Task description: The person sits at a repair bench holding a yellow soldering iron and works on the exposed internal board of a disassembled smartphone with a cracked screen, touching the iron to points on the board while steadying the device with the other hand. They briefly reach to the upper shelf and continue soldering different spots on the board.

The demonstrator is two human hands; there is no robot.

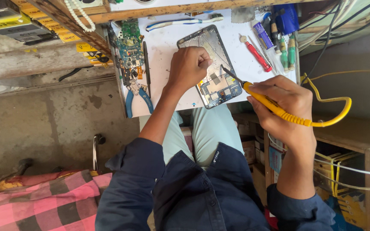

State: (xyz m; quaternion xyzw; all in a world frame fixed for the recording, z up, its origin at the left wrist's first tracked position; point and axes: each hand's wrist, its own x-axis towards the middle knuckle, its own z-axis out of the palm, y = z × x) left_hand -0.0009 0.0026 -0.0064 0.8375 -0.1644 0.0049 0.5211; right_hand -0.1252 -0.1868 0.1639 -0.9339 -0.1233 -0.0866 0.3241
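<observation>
While the left hand (189, 66) rests curled into a loose fist on the opened tablet (210, 66), knuckles pressing its upper middle, the right hand (285, 105) is closed around a yellow-handled soldering iron (270, 102), its dark tip touching the tablet's right side just above the exposed circuit board. Tablet lies tilted, near the front edge of the white counter (163, 42), lower end reaching that edge. Yellow cord (330, 115) loops off the iron past the counter's right edge. Toward the left edge: green circuit board (129, 42), blue-handled pliers (135, 96) below it at the front-left corner. Toward the right edge: red screwdriver (258, 55), green-handled drivers (287, 53). White toothbrush (180, 22) along the back edge.
</observation>
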